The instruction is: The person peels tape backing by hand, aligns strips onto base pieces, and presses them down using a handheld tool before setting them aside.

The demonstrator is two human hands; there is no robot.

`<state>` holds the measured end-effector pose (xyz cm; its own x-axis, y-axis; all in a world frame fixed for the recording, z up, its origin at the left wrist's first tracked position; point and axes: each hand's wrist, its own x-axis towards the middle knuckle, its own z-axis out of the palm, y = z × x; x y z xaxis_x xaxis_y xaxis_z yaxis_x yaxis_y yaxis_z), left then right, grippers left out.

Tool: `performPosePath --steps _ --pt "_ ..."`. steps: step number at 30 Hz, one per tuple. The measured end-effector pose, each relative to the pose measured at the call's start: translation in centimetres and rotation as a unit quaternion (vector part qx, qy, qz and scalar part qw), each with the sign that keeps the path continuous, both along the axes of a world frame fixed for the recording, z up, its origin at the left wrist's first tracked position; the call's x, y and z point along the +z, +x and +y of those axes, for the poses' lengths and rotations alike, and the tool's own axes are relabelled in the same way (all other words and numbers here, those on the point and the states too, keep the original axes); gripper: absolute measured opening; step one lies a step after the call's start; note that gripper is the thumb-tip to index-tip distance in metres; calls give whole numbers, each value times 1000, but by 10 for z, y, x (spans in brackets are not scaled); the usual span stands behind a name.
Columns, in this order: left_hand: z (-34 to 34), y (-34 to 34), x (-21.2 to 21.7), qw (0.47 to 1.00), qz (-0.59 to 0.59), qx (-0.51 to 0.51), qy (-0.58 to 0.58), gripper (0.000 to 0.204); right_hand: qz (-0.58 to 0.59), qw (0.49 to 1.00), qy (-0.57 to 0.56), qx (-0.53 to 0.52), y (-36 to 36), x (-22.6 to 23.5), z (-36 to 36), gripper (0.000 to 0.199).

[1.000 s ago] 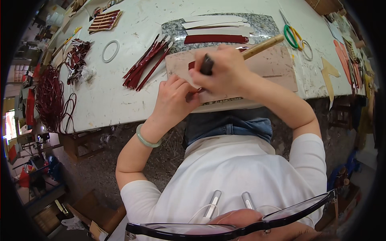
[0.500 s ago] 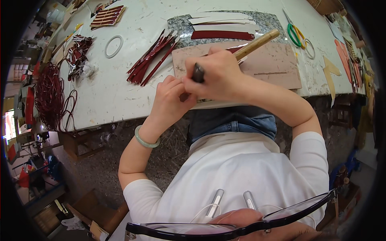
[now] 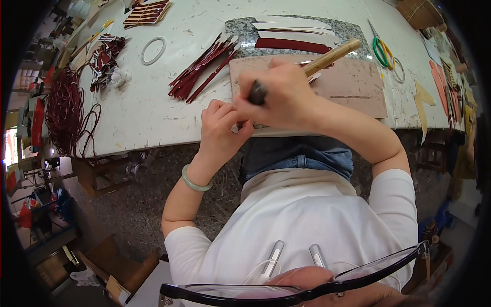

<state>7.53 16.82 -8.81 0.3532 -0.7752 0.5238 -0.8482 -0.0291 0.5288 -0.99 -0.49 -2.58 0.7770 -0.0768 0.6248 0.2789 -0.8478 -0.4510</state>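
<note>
My right hand [image 3: 284,94] is closed around a hammer [image 3: 335,55], its pale wooden handle pointing up to the right and its dark head beside my thumb. The hand hovers over the near left part of a pinkish flat board [image 3: 358,84]. Just left of it, my left hand [image 3: 221,124] has its fingers pinched together at the board's near left corner, close to the table edge. A small dark bit shows between those fingertips, too hidden to name. Part of a dark red strip peeks out behind my right hand, under the handle.
Behind the board, a speckled stone slab [image 3: 239,38] carries white strips [image 3: 291,23] and a dark red strip [image 3: 291,45]. Bundled dark red strips [image 3: 197,77] lie to the left, with a ring [image 3: 153,50] and tangled red cord [image 3: 64,112] farther out. Scissors [image 3: 379,49] lie at right.
The view has shifted slightly, so the table things sit farther right. Both hands stay close together, my left elbow a little nearer my body. The hammer remains in my right hand.
</note>
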Motion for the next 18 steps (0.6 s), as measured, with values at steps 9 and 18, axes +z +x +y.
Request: performPosePath --steps 9,18 --pt "13 -16 -10 995 -7 95 -2 15 9 1000 11 -9 1 -10 7 21" --pt "11 -17 2 970 149 188 -37 18 7 1000 -14 22 0 -12 6 21"
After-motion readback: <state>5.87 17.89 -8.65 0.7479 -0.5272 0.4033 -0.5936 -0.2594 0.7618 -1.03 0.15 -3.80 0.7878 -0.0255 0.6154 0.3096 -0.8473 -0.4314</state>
